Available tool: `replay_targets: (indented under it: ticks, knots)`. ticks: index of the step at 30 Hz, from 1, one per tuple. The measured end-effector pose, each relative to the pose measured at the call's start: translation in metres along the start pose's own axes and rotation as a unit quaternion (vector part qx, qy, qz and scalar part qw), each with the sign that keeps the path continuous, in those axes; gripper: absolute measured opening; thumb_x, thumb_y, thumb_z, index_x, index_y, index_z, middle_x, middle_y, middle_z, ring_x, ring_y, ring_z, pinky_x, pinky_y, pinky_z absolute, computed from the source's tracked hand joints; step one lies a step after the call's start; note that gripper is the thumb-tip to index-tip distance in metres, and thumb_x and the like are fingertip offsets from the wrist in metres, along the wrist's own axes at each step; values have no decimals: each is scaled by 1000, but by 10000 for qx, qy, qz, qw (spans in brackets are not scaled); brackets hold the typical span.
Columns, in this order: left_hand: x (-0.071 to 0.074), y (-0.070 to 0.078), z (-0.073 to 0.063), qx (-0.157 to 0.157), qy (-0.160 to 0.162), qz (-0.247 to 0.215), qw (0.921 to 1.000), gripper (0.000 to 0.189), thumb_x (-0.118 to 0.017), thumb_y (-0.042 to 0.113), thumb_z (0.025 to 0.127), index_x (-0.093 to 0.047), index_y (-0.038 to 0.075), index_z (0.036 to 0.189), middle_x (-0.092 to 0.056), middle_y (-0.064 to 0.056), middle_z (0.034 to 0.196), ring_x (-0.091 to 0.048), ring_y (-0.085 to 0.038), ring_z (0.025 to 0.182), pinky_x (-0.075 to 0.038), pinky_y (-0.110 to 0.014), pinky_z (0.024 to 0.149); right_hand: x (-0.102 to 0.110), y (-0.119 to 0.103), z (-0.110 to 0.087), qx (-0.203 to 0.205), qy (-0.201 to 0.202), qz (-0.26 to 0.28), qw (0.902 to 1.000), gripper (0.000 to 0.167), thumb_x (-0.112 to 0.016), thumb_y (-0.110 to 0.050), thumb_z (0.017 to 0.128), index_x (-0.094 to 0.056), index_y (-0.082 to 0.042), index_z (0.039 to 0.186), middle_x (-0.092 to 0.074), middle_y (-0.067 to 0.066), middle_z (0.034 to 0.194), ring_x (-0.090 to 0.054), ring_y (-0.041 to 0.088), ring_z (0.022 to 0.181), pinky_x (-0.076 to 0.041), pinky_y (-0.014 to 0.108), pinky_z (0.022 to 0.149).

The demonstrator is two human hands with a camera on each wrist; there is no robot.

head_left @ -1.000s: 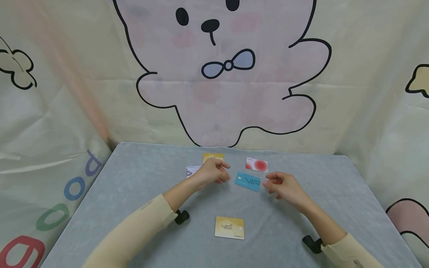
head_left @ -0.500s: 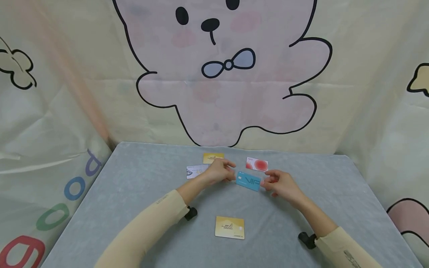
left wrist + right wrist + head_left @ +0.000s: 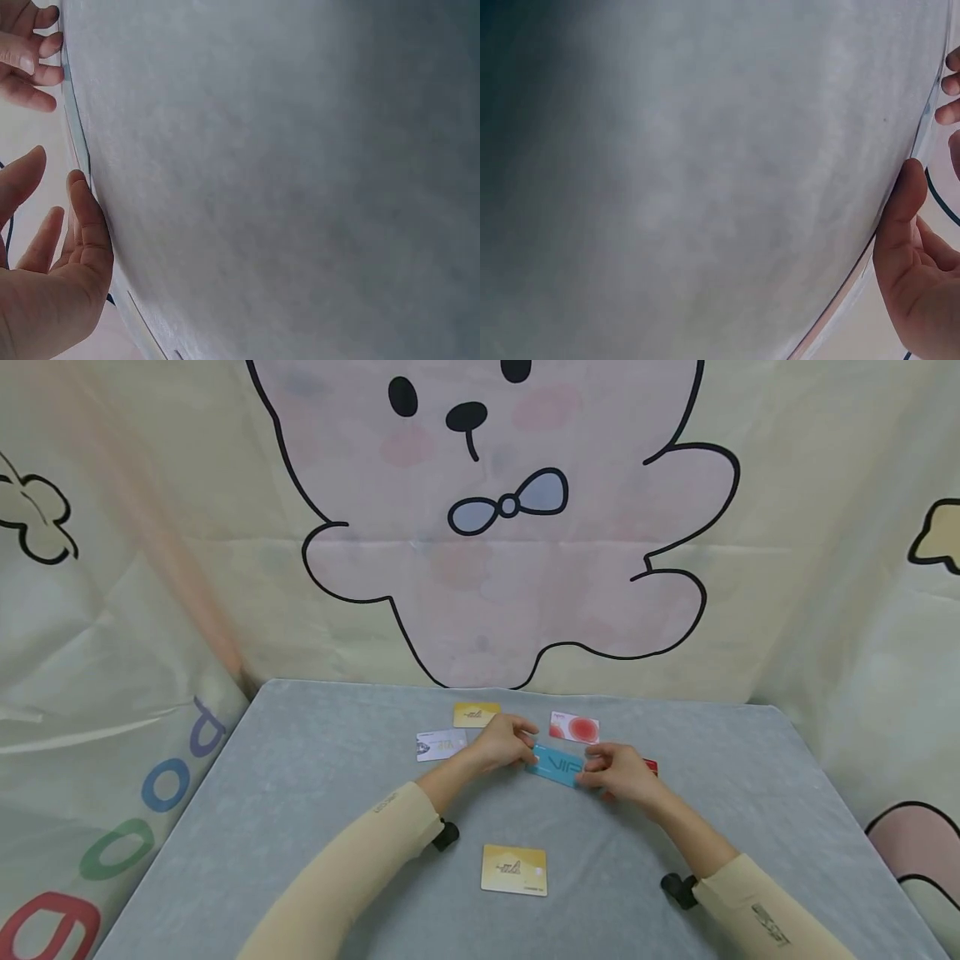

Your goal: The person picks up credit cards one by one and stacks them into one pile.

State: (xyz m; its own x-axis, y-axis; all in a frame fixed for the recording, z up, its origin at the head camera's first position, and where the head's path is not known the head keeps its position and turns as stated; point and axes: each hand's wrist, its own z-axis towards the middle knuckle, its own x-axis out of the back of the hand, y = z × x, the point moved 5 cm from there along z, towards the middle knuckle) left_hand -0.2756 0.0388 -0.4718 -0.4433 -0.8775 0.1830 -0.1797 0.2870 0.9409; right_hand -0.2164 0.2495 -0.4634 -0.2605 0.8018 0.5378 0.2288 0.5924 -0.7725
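A blue card marked VIP [image 3: 557, 765] lies on the grey cloth between my two hands. My left hand [image 3: 504, 742] touches its left end; in the left wrist view the thumb is at the card's edge and the other fingers are spread apart. From the other side, my right hand [image 3: 621, 773] touches the right end and covers part of it. A red card [image 3: 651, 767] shows just behind the right hand, mostly hidden. Beyond the blue card lies a white card with red circles [image 3: 574, 727].
A white card [image 3: 440, 745] and a yellow card [image 3: 474, 715] lie left of and behind my left hand. Another yellow card [image 3: 513, 870] is nearer on the grey table cloth [image 3: 337, 735]. A printed curtain [image 3: 480, 602] hangs behind the table.
My left hand has moved right to the blue card's left end. My right hand has moved left onto its right end, uncovering a bit of the red card. The blue card has shifted slightly right.
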Motion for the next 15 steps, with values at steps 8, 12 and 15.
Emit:
replay_targets:
  ticks: [8, 12, 15]
  knots:
    - [1, -5, 6, -135, 101, 314, 9994, 42, -82, -13, 78, -73, -6, 119, -64, -6, 87, -54, -14, 68, -48, -22, 55, -5, 1, 5, -31, 26, -203, 9998, 61, -83, -16, 91, -56, 11, 140, -61, 9, 94, -54, 20, 69, -50, 27, 58]
    - [3, -5, 8, -198, 17, 521, 9984, 38, -81, -12, 79, -74, -5, 116, -61, -3, 83, -52, -13, 66, -47, -22, 54, -6, 1, 7, 9, 32, -262, 9997, 61, -83, -15, 91, -56, 12, 139, -60, 10, 94, -53, 20, 71, -50, 27, 59]
    - [3, -5, 9, -201, -106, 641, 9977, 38, -81, -12, 80, -73, -5, 117, -60, -2, 82, -51, -13, 67, -47, -21, 54, -7, 0, 7, 39, 49, -312, 9995, 60, -83, -13, 90, -57, 13, 137, -61, 10, 95, -54, 21, 74, -51, 28, 60]
